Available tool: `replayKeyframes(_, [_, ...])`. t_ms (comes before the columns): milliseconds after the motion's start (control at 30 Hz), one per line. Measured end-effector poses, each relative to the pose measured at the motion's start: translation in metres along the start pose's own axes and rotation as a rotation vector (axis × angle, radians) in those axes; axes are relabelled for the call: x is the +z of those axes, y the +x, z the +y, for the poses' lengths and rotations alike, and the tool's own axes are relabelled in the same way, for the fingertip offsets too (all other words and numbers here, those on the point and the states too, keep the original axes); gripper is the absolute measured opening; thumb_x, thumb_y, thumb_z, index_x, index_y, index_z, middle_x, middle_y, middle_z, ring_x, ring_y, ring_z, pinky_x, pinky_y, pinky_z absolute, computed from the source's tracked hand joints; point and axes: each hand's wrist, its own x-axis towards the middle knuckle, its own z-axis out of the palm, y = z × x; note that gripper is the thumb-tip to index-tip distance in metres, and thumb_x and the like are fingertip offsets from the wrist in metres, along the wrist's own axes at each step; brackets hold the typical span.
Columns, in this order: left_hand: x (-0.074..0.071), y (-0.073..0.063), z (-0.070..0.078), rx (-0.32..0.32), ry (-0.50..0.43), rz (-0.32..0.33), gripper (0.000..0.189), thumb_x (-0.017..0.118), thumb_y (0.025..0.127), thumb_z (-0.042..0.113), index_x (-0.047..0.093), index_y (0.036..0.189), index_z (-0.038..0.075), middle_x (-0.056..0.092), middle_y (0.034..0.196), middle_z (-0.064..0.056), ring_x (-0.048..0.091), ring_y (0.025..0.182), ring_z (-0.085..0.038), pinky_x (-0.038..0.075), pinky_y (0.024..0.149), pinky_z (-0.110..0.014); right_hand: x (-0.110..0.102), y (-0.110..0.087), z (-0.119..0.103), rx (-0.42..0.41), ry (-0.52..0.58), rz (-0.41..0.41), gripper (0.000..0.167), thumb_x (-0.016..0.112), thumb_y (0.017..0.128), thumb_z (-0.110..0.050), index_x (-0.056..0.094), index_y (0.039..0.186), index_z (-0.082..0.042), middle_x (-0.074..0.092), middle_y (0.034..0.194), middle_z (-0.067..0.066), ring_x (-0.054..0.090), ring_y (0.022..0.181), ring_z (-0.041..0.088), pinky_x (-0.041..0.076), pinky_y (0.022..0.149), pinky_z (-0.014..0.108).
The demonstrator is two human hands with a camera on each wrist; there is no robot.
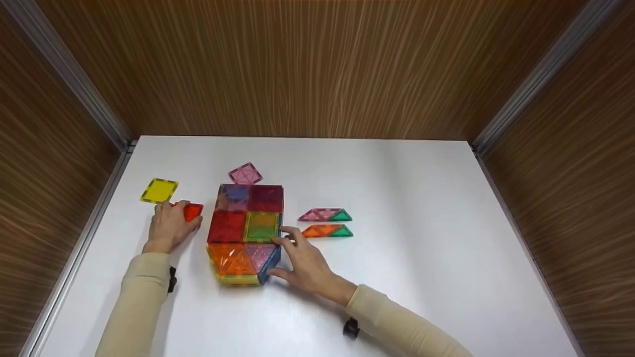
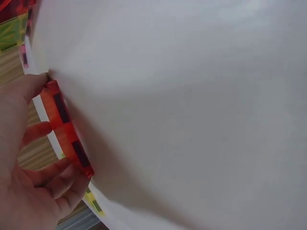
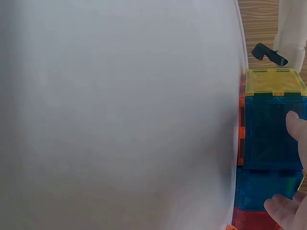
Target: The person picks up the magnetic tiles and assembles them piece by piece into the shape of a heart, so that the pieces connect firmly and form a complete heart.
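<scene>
My left hand (image 1: pixel 170 223) grips a red magnetic tile (image 1: pixel 192 212) at the left of the table; in the left wrist view the thumb is at one end of the tile (image 2: pixel 66 127) and the fingertips at the other. A block-like structure of translucent magnetic tiles (image 1: pixel 228 227) stands beside it, red, purple, orange and pink on top. At its right side, my right hand (image 1: pixel 308 263) touches it with spread fingers. In the right wrist view the thumb lies against a blue side tile (image 3: pixel 271 134), and the fingertips rest along the lower blue tile (image 3: pixel 256 189).
A yellow square tile (image 1: pixel 159 190) lies at the far left and a pink square tile (image 1: pixel 245 174) just behind the structure. To the right are two flat strips of triangles, one pink and green (image 1: pixel 325 214), one orange and green (image 1: pixel 325 231). Wood-grain panels (image 1: pixel 307 69) surround the white table.
</scene>
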Motion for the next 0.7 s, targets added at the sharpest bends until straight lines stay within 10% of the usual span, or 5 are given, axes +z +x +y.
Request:
replayKeyframes(400, [-0.025, -0.034, 0.001, -0.062, -0.17, 0.049, 0.07, 0.073, 0.096, 0.039, 0.051, 0.15, 0.0, 0.049, 0.136, -0.038, 0.046, 0.12, -0.051, 0.051, 0.106, -0.066, -0.027, -0.017, 0.028, -0.06, 0.07, 0.078, 0.068, 0.081, 0.093, -0.043, 0.056, 0.147, -0.011, 0.056, 0.148, 0.014, 0.065, 0.129, 0.027, 0.059, 0.105, 0.043])
replayKeyframes(700, [-0.063, -0.053, 0.048, 0.111, -0.294, 0.275, 0.062, 0.08, 0.09, 0.028, 0.059, 0.144, 0.003, 0.057, 0.13, -0.03, 0.057, 0.115, -0.048, 0.056, 0.097, -0.066, -0.065, -0.04, 0.082, -0.09, 0.095, 0.289, 0.052, 0.085, 0.09, -0.023, 0.065, 0.135, -0.008, 0.066, 0.133, 0.009, 0.065, 0.121, 0.023, 0.059, 0.102, 0.044])
